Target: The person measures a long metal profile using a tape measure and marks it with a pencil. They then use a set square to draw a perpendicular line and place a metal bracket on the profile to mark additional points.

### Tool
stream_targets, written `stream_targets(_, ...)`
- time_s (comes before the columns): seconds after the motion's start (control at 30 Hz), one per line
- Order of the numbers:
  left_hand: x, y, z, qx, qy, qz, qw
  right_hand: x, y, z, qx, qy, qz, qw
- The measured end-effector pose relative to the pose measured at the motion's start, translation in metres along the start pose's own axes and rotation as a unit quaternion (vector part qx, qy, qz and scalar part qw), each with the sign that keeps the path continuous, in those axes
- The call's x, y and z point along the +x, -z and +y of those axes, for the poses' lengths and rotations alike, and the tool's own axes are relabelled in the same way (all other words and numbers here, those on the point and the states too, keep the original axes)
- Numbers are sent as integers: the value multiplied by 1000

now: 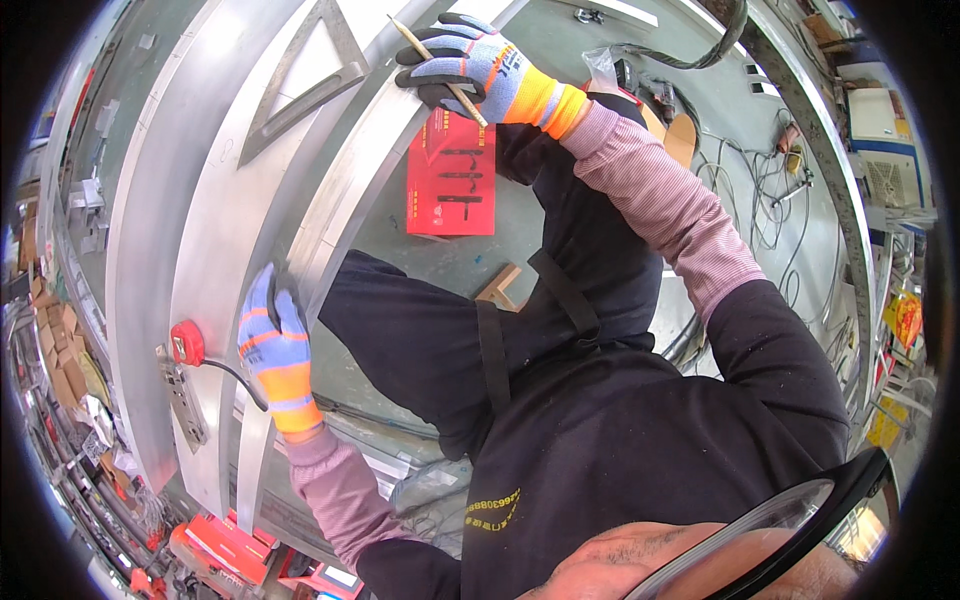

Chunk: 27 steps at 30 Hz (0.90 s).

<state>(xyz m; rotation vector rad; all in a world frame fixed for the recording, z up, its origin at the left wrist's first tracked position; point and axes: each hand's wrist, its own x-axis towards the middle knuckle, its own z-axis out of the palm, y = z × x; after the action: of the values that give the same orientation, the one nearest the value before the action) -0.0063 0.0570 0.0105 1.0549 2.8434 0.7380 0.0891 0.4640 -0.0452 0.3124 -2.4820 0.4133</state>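
My right hand, in a blue and orange glove with dark fingertips, is closed round a slim wooden pencil that slants across the fingers. It rests at the far end of a narrow silver metal profile. Against the nearer part of that profile lies my left hand, gloved alike, its fingers stretched out. Beside it on a wide metal profile sit a red tape measure with a black strap and a grey slotted metal piece. A triangular metal set square lies farther along.
A red box stands on the floor past the narrow profile, with a small wooden piece near my legs. Loose cables trail at the right. More red boxes lie at the lower left.
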Motion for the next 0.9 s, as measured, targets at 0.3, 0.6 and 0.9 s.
stream_targets(0.3, 120, -54, 14, -233, 84, -225, 942, 6, 12, -9, -59, 24, 20, 998)
stream_targets(0.6, 162, -96, -22, -163, 132, -314, 926, 32, 45, -64, 275, -22, 33, 961)
stream_targets(0.9, 180, -125, -55, -178, 120, -304, 928, 62, -19, -129, 321, -109, -102, 935)
